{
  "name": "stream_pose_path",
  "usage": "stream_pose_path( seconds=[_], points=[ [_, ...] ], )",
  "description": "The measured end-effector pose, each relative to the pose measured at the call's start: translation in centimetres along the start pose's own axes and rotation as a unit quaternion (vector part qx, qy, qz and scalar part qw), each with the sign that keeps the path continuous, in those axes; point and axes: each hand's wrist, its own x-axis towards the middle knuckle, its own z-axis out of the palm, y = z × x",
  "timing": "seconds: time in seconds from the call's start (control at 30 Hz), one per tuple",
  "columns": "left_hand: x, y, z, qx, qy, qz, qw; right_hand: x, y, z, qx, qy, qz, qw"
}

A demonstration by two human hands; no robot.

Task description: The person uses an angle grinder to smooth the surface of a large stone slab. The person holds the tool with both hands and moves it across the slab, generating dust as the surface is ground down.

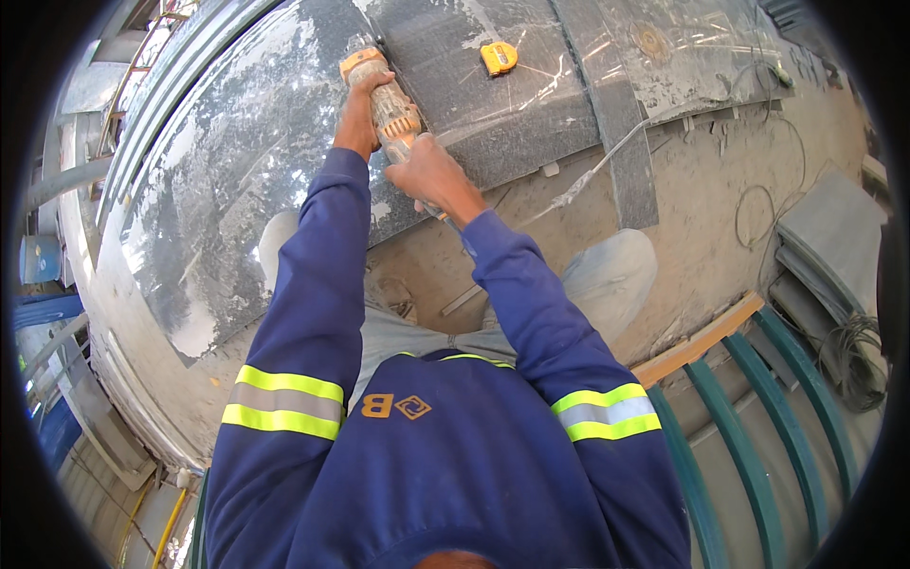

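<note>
An orange, dust-covered angle grinder (391,106) lies across both my hands over a dark grey stone slab (237,199). Near its head, my left hand (361,106) is wrapped round the body of the tool. Farther back, my right hand (433,176) grips the rear handle, fingers closed. The grinder's head points away from me, by a straight line between slab pieces. Its disc is too small and partly hidden to make out. Right of the tool, a yellow tape measure (499,59) rests on a second dark slab (474,114).
A narrow stone strip (627,156) overhangs the slab's near edge. A pale cable joint (569,194) hangs by it, with cable running right. Green slats (754,455) with a wooden board (701,337) stand at my right, near stacked grey sheets (839,237) and coiled wire (858,365).
</note>
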Motion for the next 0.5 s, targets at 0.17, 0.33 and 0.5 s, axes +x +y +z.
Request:
stream_pose_path(
  seconds=[0.17,0.33,0.5],
  points=[
    [-0.4,-0.4,0.6,-0.008,0.015,-0.016,1.0,-0.7,0.7,0.1,0.015,0.028,-0.014,0.999],
    [0.3,-0.2,0.2,-0.002,0.003,-0.019,1.0,-0.1,0.6,0.3,0.003,0.046,-0.023,0.999],
    [1.3,0.6,-0.3,0.01,0.001,-0.014,1.0,0.7,0.0,0.3,0.015,0.027,-0.023,0.999]
  ],
)
